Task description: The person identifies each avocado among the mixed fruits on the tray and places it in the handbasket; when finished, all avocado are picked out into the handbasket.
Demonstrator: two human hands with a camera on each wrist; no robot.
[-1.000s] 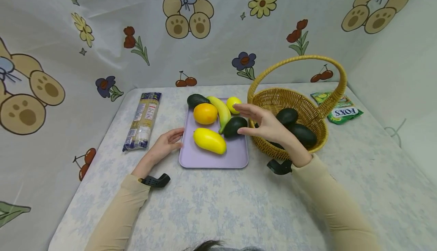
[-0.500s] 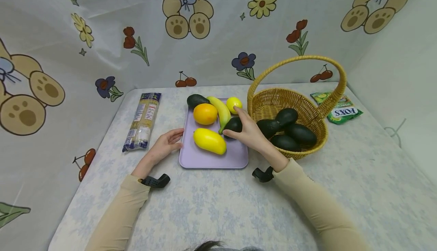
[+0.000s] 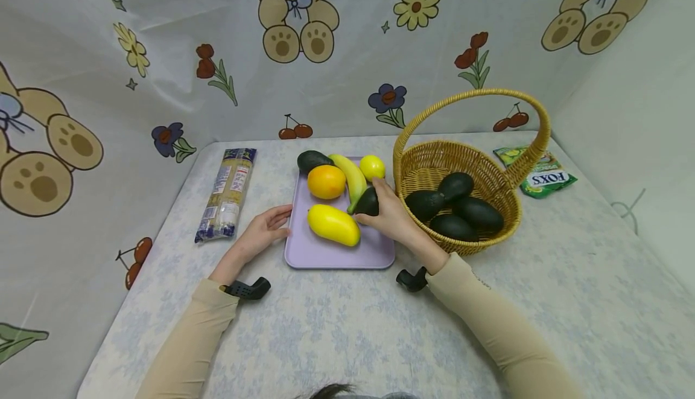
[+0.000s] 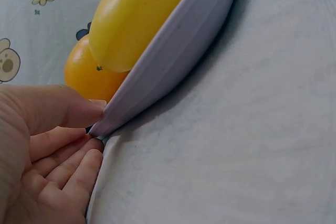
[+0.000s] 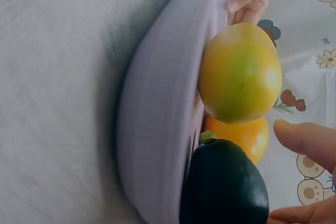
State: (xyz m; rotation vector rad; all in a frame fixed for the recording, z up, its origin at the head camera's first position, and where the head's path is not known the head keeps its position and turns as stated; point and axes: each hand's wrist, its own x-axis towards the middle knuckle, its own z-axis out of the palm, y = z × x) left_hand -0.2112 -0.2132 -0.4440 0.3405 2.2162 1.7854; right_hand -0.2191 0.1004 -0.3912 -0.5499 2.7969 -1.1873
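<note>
My left hand (image 3: 263, 230) rests against the left edge of the lilac tray (image 3: 339, 260); its thumb (image 4: 68, 109) and fingers touch the rim, relaxed. Over the tray's right side, my right hand (image 3: 392, 217) spreads around a dark green avocado (image 3: 367, 202), partly hidden by that hand in the head view. In the right wrist view, the thumb (image 5: 307, 142) stands apart from this avocado (image 5: 223, 187). Also on the tray are a yellow mango (image 3: 333, 225), an orange fruit (image 3: 326, 181), a banana (image 3: 354, 175), a lemon (image 3: 372, 168) and another avocado (image 3: 314, 160).
A wicker basket (image 3: 415, 166) with a tall handle stands right of the tray, several avocados (image 3: 478, 213) inside. Behind it lies a green FOX'S bag (image 3: 543, 175). A long clear-and-blue packet (image 3: 227, 195) lies at the left. A patterned cloth wall (image 3: 347, 85) closes the back.
My right hand has moved left and down from beside the basket to the avocado on the tray. The left hand has stayed at the tray's edge.
</note>
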